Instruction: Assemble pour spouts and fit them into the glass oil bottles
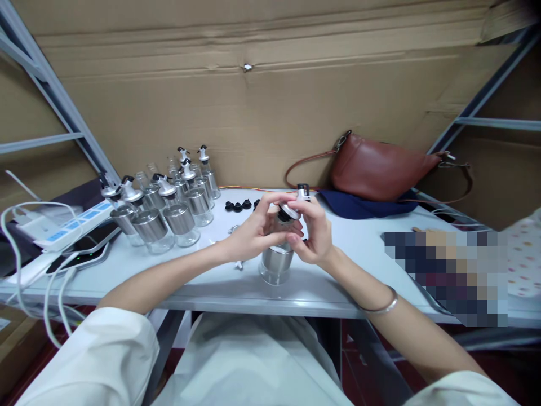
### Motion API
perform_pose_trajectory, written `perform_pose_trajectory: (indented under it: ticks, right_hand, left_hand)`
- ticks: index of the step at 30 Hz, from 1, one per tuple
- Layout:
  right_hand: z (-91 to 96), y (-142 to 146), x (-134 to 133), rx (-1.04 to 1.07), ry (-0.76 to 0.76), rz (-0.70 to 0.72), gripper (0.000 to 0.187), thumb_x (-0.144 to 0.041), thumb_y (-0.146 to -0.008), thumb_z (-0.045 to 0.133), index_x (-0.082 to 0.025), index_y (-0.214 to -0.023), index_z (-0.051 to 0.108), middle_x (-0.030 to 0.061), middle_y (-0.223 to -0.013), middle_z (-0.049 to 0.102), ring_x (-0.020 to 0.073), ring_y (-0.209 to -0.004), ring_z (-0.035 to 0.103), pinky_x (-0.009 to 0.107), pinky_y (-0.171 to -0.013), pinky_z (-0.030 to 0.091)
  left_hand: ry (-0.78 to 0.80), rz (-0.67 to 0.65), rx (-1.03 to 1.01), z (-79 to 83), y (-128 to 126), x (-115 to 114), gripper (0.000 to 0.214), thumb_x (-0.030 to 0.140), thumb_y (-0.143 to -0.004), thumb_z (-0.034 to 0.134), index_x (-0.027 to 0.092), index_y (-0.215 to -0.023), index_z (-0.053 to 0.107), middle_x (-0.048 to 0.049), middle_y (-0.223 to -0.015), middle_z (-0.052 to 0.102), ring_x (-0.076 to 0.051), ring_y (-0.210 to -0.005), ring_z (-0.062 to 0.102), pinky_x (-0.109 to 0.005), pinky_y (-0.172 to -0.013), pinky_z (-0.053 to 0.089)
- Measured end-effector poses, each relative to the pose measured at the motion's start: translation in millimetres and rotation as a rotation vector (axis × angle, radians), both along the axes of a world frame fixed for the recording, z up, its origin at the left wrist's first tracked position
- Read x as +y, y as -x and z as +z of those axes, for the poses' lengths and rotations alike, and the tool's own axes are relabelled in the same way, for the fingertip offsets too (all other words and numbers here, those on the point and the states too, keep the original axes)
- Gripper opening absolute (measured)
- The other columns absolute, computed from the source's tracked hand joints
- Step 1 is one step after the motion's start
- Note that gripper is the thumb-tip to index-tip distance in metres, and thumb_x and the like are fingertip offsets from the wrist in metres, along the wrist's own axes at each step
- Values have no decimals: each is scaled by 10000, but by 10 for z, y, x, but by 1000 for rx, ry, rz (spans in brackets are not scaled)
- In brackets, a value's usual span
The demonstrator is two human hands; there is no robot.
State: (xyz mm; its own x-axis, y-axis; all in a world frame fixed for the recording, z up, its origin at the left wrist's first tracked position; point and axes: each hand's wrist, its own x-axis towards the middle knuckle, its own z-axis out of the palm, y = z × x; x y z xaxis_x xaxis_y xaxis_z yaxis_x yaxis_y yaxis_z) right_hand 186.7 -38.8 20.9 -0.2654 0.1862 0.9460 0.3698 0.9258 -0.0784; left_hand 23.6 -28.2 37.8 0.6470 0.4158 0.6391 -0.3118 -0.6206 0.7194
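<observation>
A glass oil bottle (276, 264) with a steel sleeve stands at the middle of the white table (359, 242). My left hand (253, 230) grips its neck from the left. Around the pourer cap (296, 204) on top, my right hand (315, 234) closes its fingers. Both hands touch the bottle's upper part, which they partly hide. Several small black stoppers (239, 206) lie just behind the hands.
A group of several similar bottles (169, 197) stands at the left rear. A power strip (71, 225), white cables and a device lie at the left edge. A brown leather bag (380, 169) rests on blue cloth (363, 206) at the back right. Cardboard lines the wall behind.
</observation>
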Motion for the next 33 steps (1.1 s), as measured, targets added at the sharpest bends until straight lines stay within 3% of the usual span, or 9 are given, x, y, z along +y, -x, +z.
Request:
perform_pose_trajectory:
  ticks: [8, 14, 19, 28, 33]
  right_hand:
    - [-10, -19, -16, -16, 182, -62, 422, -534, -875, 442, -278, -1209, 472, 70, -943, 601, 230, -755, 604, 422, -716, 509]
    - [32, 10, -19, -2, 94, -16, 391, -425, -896, 474, -299, -1265, 459, 79, -1103, 637, 175, -659, 602, 347, -617, 518]
    - [72, 30, -6, 30, -1, 25, 377, -347, -882, 532, -280, -1252, 499, 58, -1030, 669, 98, -488, 488, 264, -481, 480]
    - [89, 27, -26, 9, 22, 18, 345, -338, -908, 491, -252, -1239, 535, 62, -982, 696, 98, -483, 508, 232, -423, 453]
    - [77, 26, -14, -21, -71, 10, 316, -360, -938, 474, -250, -1223, 553, 86, -1047, 711, 169, -759, 686, 249, -521, 545]
  left_hand:
    - [110, -44, -30, -3, -18, 23, 444, 332, -832, 665, 277, -1098, 314, -83, -1208, 548, -139, -902, 672, -258, -704, 572]
    - [189, -48, -101, -40, -39, 37, 462, 332, -786, 718, 256, -1021, 328, -12, -1011, 643, -125, -810, 701, -246, -699, 575]
    - [234, -58, -126, -44, -45, 39, 462, 298, -763, 743, 247, -987, 342, 14, -1002, 655, -120, -817, 706, -232, -704, 572]
    - [217, -30, -194, -88, -66, 31, 415, 296, -769, 736, 256, -966, 373, 57, -892, 668, -95, -743, 696, -205, -660, 549]
    - [187, 39, -267, -136, -98, 21, 391, 366, -752, 741, 233, -883, 397, 32, -1003, 653, -92, -794, 678, -196, -659, 533]
